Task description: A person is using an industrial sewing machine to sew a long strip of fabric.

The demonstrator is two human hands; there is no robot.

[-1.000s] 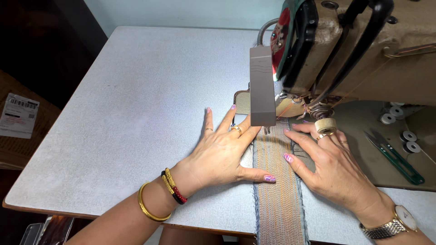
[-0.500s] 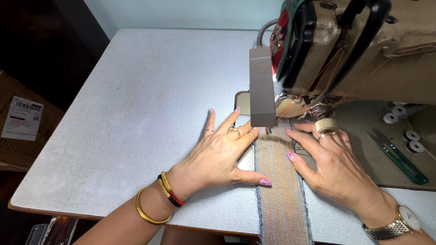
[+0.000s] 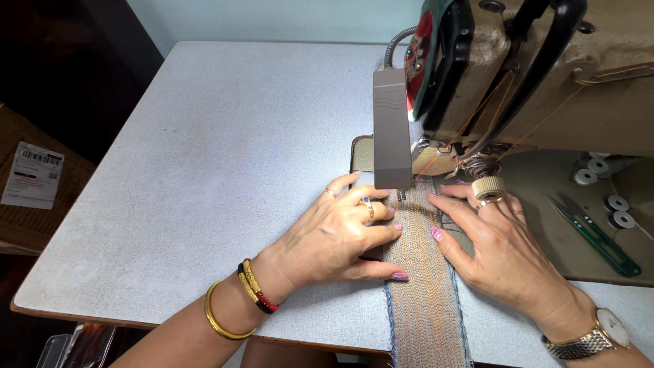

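Pale grey table (image 3: pixel 204 170) below, cardboard box (image 3: pixel 27 197) off its left edge. Left hand (image 3: pixel 334 235) flat, fingers spread, pressing denim strip (image 3: pixel 419 272) (orange-stitched) under sewing machine (image 3: pixel 504 88). Right hand (image 3: pixel 501 249) likewise open-fingered along strip's right edge; green snips (image 3: pixel 593 235) beyond.

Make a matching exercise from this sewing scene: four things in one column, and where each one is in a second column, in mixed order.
Things:
1. fabric strip
2. thread snips
3. gold bangle
4. wristwatch

Places:
A. on the left wrist
B. on the machine bed, right of the right hand
C. on the right wrist
D. between the left hand and the right hand, running under the needle

Pairs: 1-D, 2-B, 3-A, 4-C
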